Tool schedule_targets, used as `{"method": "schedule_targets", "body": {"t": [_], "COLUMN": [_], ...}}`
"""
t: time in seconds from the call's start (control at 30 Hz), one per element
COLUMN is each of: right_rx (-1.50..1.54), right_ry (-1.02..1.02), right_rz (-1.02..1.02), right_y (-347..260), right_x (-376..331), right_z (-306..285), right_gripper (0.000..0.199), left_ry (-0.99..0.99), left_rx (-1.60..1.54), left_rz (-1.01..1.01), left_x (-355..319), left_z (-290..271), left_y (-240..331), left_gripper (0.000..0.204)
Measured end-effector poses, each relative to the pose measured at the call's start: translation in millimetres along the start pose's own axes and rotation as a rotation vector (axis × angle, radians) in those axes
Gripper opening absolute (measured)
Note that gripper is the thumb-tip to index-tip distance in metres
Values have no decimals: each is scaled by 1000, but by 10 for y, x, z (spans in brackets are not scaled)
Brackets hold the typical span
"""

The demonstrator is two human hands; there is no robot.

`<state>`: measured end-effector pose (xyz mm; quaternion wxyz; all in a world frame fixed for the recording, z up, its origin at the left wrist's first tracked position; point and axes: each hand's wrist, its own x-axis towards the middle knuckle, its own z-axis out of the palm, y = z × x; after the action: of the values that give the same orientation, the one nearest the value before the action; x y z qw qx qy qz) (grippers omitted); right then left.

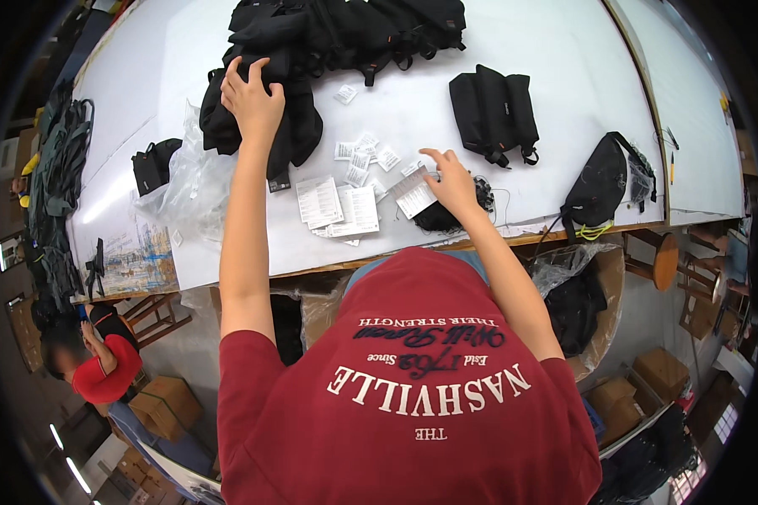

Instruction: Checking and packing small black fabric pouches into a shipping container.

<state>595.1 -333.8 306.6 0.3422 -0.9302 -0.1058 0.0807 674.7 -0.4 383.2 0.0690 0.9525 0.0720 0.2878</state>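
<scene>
The left hand (251, 94) lies spread, palm down, on a black bag (265, 118) at the near edge of a heap of black bags (345, 29), fingers pressing into the fabric and curling over its top; it grips or pins the bag rather than lifting it. The right hand (453, 181) pinches a white printed card (414, 198) between thumb and fingers, index finger raised, just over a tangle of black cords (446, 217) near the table's front edge.

Around the right hand lie small white packets (364, 156), about eight in a loose scatter, with one more apart nearer the heap. Beside them sit two or three larger printed sheets (337, 206), overlapping, so the count is unsure.

Further out on the white table (564, 76): one folded black bag (493, 109) on its own, one black sling bag (602, 181) at the right edge with a yellow-green cord, one small black pouch (153, 164) at the left, and a crumpled clear plastic wrap (189, 189) beside it. The heap holds several bags; they cannot be told apart well enough to count.

Risks, as judged: dragging the gripped bag toward the body could sweep packets and sheets off the front edge, since they lie in its path. The card is held only at its edge and could slip into the cords. The bag's straps could snag others in the heap and pull them along.
</scene>
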Motion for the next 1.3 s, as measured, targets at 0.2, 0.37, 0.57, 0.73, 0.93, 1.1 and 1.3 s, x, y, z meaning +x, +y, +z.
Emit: {"method": "schedule_targets", "body": {"t": [0.2,0.37,0.57,0.73,0.93,1.1,1.3], "right_rx": [82,316,-21,27,481,621,645], "right_ry": [-104,3,187,23,-293,-464,-582], "right_rz": [-18,81,-542,-701,-260,-174,-112], "right_y": [-30,-236,-1118,-1099,-856,-859,-811], "right_x": [-102,-258,-405,-393,-625,-718,-851], "right_z": [-76,-410,-1184,-1355,-1464,-1657,-1899], "right_gripper": [27,26,58,60,44,40,21], "left_ry": [-48,264,-48,-599,-750,-764,-881], "left_rx": [76,-256,-1159,-1683,-1318,-1245,-1056], "left_rz": [53,62,-392,-988,-200,-13,76], "left_x": [3,152,-274,-700,-1256,-1343,-1401], "left_z": [-94,-632,-1380,-1341,-1410,-1727,-1914], "left_y": [-103,257,863,965,905,1082,1119], "left_gripper": [28,11,27,29,48,44,33]}}
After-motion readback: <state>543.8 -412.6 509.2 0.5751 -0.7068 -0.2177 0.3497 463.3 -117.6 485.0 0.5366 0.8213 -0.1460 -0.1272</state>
